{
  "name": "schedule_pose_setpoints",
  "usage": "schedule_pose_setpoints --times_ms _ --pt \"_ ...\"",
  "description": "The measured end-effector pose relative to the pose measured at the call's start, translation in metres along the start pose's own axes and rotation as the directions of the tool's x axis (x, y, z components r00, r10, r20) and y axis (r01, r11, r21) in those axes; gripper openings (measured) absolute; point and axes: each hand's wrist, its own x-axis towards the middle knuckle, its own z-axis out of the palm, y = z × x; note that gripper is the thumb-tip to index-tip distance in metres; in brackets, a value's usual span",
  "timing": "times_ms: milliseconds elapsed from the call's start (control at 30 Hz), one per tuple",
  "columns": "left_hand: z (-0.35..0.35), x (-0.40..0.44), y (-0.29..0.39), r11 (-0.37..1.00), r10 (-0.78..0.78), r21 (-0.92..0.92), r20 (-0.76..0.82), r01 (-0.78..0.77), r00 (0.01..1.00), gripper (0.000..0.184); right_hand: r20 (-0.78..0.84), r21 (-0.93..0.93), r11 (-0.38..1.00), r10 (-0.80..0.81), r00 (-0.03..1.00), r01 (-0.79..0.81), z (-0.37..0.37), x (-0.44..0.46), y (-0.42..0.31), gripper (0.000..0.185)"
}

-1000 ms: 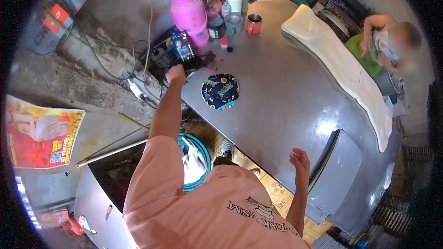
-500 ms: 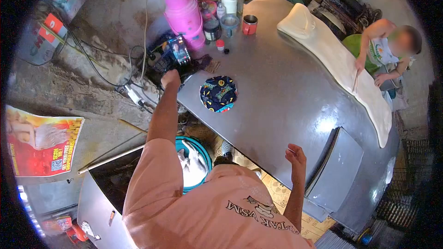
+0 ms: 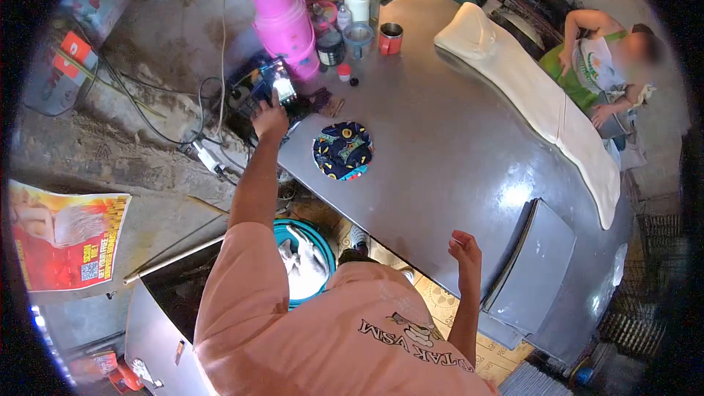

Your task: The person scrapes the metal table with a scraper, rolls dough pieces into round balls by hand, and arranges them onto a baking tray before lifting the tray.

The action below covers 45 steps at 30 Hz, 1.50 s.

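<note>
My left hand reaches to a phone propped up at the table's far left corner. The index finger is stretched out onto its lit screen; the other fingers are partly hidden. My right hand is raised over the table's near edge, its fingers bent and pinched together. A tiny pale spot shows at the fingertips, too small to name. A round dark patterned cloth item lies on the grey table between my hands. The cover-like grey sheets lie to the right of my right hand.
A long slab of dough lies along the far side, where a co-worker sits. A pink jug, a red mug and several jars stand behind the phone. A teal basin with a pale animal is below. Cables hang at left.
My left hand has moved up onto the phone, and its screen picture has changed. The co-worker's hand has drawn back from the dough, where a thin line now shows across it.
</note>
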Motion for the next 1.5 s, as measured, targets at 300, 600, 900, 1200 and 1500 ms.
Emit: schedule_pose_setpoints --times_ms 300,600,900,1200,1500 --pt "0.005 0.0 0.002 0.992 0.07 0.102 -0.001 -0.069 0.998 0.064 -0.021 0.036 0.999 0.035 0.999 -0.035 -0.002 -0.007 0.006 0.03" --pt "0.005 -0.003 -0.001 0.99 0.08 0.116 -0.034 -0.076 0.996 0.064 -0.004 -0.002 1.0 -0.006 1.0 0.005 0.005 -0.006 0.001 0.033" --pt "0.008 0.002 -0.007 0.989 0.054 0.138 0.055 -0.061 0.997 0.065 0.004 -0.016 1.0 0.007 1.0 -0.007 0.007 -0.005 0.003 0.031" --pt "0.002 0.0 -0.005 0.991 0.018 0.132 0.041 -0.023 0.999 0.068 0.02 -0.006 1.0 0.009 1.0 -0.009 0.012 -0.008 0.005 0.03" --pt "-0.005 -0.003 -0.002 0.991 -0.015 0.134 0.084 0.004 0.996 0.069 0.042 0.006 1.0 0.009 0.999 -0.009 0.013 -0.01 0.008 0.029"
